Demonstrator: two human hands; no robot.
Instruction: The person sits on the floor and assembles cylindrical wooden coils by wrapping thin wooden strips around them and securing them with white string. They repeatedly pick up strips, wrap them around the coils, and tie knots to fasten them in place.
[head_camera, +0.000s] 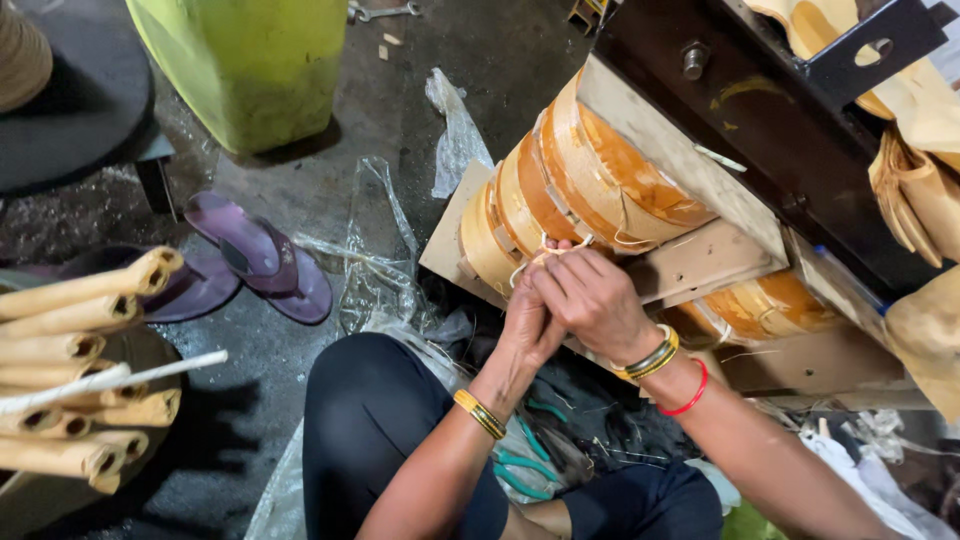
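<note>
The workplace was a dark, littered concrete floor (300, 215), with purple sandals (262, 262) well left of the paper-wrapped winding coil (560, 195) clamped in a wooden and steel frame (700, 165). Both the left hand (530, 325) and right hand (592, 300) were pinched closed on pale binding string (548, 250) at the coil's lower face, judged to be mid-knot; tightening would call for steady opposed pulls. Left of the coil, rolled paper tubes (80, 380) lay stacked in a round tub (150, 350).

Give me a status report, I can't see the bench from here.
Both hands, left hand and right hand, pinch pale string against the orange-brown wound coil. Wooden board beneath. Nothing blocking.
</note>
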